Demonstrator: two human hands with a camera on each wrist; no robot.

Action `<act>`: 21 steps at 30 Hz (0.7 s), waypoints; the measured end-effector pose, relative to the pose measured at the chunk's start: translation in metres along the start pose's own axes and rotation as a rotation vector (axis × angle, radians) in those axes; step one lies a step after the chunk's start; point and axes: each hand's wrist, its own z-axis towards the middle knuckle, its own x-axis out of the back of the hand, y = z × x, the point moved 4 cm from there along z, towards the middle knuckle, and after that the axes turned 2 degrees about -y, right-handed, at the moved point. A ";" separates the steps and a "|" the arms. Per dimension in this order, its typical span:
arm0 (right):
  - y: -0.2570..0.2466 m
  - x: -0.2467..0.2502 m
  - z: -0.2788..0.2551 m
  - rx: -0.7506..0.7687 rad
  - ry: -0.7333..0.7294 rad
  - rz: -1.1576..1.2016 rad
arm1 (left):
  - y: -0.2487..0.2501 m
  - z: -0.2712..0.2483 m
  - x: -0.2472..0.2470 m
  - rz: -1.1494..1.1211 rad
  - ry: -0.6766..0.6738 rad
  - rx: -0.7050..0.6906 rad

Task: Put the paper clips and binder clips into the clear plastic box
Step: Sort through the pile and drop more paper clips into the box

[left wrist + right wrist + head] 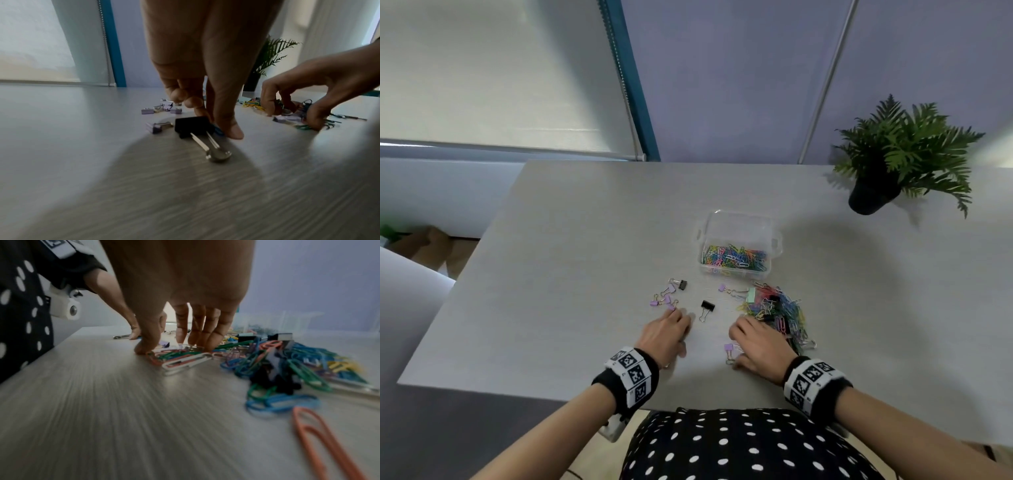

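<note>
Clear plastic box (739, 226) (paper clips (736, 257) inside), left hand (667, 334) relaxed, right hand (760, 342) splayed.

Left hand (667, 334): fingers extended toward 12 o'clock, tips on surface. Right hand (760, 342): fingers spread, tips down, at 3 o'clock of left.

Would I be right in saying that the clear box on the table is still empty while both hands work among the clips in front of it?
Not quite: the clear box is not empty; the head view shows a layer of coloured paper clips already in it. The rest holds: the left hand and right hand are both down among the clips on the table in front of it.
</note>
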 end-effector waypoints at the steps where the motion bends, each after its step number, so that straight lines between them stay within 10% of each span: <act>1: 0.002 0.000 0.001 -0.005 0.021 -0.014 | 0.000 0.001 -0.001 0.009 0.006 0.008; 21: 0.034 0.020 0.012 -0.120 0.068 0.421 | 0.019 0.007 0.015 -0.126 0.228 -0.226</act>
